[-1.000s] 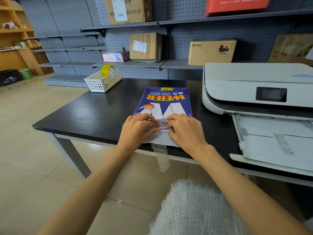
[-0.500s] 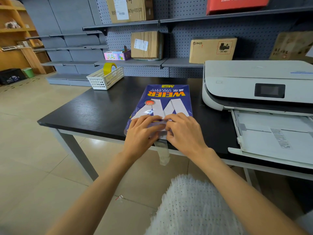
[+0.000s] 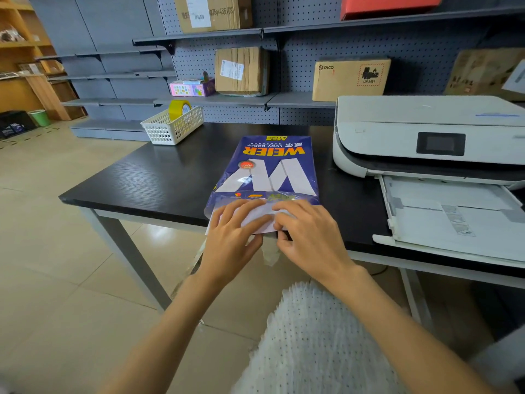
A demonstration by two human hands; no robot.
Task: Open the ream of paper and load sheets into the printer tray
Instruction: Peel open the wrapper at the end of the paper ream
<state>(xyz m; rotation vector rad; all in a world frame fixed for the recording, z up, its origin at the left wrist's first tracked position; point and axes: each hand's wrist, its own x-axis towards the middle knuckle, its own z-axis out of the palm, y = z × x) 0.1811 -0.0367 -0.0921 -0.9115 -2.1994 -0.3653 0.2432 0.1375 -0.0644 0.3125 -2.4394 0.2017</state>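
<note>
— Where's the ream (image 3: 267,169)?

— Flat on the black table (image 3: 136,183), just left of the printer (image 3: 426,132), its near end poking over the table's front edge. The wrapper there is peeled open, with white showing.

— And the hands?

— Both at that near end. The left hand (image 3: 230,245) lies on the white flap, fingers spread and pressing down. The right hand (image 3: 309,237) sits just beside it, thumb and fingers pinched on the flap's edge. A strip of clear tape (image 3: 270,254) hangs below the ream, between the hands.

— The tray?

— The tray (image 3: 454,217) is pulled out from the printer's front, right of the ream. A white basket (image 3: 170,126) with a yellow tape roll (image 3: 179,108) stands at the table's far left corner, well apart from the ream.
</note>
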